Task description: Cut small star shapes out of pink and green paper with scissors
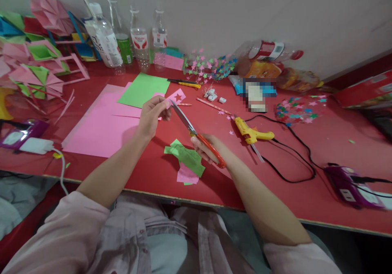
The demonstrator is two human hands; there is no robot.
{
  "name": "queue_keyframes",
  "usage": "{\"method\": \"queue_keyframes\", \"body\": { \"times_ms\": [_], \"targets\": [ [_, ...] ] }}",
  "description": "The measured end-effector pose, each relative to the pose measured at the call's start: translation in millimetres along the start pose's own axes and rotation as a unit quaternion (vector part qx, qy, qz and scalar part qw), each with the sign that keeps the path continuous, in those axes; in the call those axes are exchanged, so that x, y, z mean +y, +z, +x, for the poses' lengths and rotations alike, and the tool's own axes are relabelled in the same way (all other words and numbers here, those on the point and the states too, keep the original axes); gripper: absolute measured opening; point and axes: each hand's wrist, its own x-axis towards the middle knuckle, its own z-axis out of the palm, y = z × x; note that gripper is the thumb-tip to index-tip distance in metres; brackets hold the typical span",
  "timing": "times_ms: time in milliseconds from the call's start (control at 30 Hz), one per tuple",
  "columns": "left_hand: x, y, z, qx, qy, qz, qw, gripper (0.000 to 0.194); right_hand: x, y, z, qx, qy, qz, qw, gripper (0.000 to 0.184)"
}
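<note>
Two grips observed, both engaged.
From where I stand, left hand pinches the pink strip, at eleven o'clock from the scissors; right hand curls round their handles. Scraps lie at six o'clock, glue gun at three.

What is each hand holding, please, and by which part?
The left hand pinches the star-holed pink paper piece by its left end; the right hand holds the scissors by the handles.

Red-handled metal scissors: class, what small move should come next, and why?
Perhaps the right hand should ease the red-handled metal scissors back slightly: their tips sit close to the left hand, which pinches a star-holed pink paper piece.
</note>
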Motion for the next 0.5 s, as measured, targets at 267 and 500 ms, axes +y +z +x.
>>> {"method": "queue_keyframes", "body": {
  "times_ms": [267,500],
  "targets": [
    [0.5,3.6,-2.2,0.017,0.012,-0.006,1.000,0.011,7.8,-3.0,2.5,-0.017,-0.006,0.020,1.000,0.050],
    [-1.3,8.7,-7.5,0.014,0.033,0.006,0.999,0.015,7.1,0.0,-0.4,-0.037,-0.018,0.057,0.998,0.049]
  ]
}}
